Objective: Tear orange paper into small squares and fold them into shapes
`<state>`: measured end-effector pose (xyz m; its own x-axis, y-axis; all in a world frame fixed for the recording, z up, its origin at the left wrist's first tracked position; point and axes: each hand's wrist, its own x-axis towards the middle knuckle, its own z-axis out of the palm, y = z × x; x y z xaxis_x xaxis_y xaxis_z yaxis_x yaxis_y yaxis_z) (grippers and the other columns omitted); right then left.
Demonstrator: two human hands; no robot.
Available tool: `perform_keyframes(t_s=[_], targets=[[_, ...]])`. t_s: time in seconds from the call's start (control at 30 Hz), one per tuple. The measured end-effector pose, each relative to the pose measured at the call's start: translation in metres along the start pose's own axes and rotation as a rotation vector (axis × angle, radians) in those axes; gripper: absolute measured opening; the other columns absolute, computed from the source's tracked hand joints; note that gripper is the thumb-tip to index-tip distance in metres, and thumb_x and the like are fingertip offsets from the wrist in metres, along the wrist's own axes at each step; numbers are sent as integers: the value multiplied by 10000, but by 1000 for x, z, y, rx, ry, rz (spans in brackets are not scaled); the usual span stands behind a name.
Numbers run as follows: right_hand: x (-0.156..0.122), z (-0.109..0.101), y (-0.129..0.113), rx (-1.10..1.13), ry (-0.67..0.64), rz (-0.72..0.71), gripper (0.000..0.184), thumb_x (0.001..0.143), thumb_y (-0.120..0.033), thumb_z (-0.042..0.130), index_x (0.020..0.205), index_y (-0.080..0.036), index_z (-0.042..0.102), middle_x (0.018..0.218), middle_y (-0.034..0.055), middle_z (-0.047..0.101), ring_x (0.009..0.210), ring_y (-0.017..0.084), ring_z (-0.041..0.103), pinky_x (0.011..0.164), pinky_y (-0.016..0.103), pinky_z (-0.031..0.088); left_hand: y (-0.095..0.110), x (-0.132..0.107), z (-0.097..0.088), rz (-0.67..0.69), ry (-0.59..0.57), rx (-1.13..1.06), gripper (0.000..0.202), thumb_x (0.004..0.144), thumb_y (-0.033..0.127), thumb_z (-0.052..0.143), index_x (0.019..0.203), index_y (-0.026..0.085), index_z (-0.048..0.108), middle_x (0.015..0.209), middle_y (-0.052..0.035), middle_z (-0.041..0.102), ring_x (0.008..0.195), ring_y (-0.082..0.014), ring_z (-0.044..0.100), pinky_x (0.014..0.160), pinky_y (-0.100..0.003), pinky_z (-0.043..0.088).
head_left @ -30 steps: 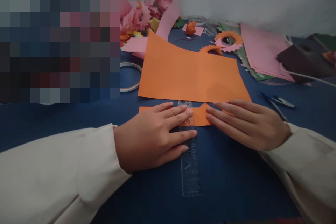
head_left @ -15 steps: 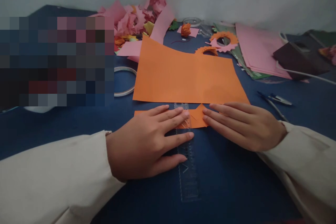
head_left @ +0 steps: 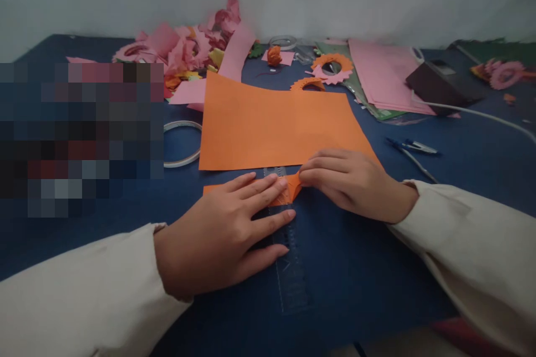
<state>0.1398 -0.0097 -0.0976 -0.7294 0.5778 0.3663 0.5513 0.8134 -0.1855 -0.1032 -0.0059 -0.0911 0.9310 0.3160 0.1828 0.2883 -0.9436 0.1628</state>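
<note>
My left hand (head_left: 226, 228) lies flat with its fingers spread, pressing a clear plastic ruler (head_left: 291, 268) down over a narrow orange paper strip (head_left: 285, 199). The ruler runs across the strip, pointing away from me. With its fingers together, my right hand (head_left: 352, 181) pinches the strip's right end, which is lifted and bent up beside the ruler's edge. Much of the strip is hidden under my left hand. Just beyond both hands lies a larger orange paper sheet (head_left: 268, 128).
Left of the sheet is a roll of tape (head_left: 182, 165). Crumpled pink paper (head_left: 184, 47) is heaped at the back left. Pink sheets (head_left: 379, 78), a dark box-shaped object (head_left: 444, 81) and a white cable (head_left: 481, 110) lie at the right, with a pen (head_left: 421, 147) nearer.
My right hand has gone from lying flat on the strip to pinching its right end and bending it up. The left hand keeps pressing the ruler. The whole view has shifted slightly.
</note>
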Motion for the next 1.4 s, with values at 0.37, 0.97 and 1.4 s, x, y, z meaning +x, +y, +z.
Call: perform_keyframes(t_s=[0.37, 0.97, 1.4], targets=[[11, 5, -4, -17, 23, 87, 219, 914, -161, 386, 891, -124, 601, 838, 77, 650, 772, 176, 554, 721, 332, 434, 0, -1, 2, -5, -9, -15, 387, 904, 416, 423, 1190, 220, 595, 1321, -126, 495, 1243, -288, 438, 1007, -478, 415], [24, 16, 4, 0, 157, 110, 193, 893, -125, 411, 861, -143, 601, 802, 58, 660, 756, 153, 595, 699, 303, 458, 0, -1, -1, -3, -25, -46, 388, 903, 414, 420, 1184, 211, 594, 1286, -124, 539, 1233, -293, 456, 1011, -498, 392], [23, 2, -8, -353, 284, 62, 109, 877, -162, 506, 861, -130, 609, 755, 66, 668, 703, 160, 605, 661, 291, 476, -2, -11, -9, 33, -16, 1, 352, 907, 365, 419, 1136, 204, 632, 1265, -151, 547, 1175, -298, 514, 939, -480, 468]])
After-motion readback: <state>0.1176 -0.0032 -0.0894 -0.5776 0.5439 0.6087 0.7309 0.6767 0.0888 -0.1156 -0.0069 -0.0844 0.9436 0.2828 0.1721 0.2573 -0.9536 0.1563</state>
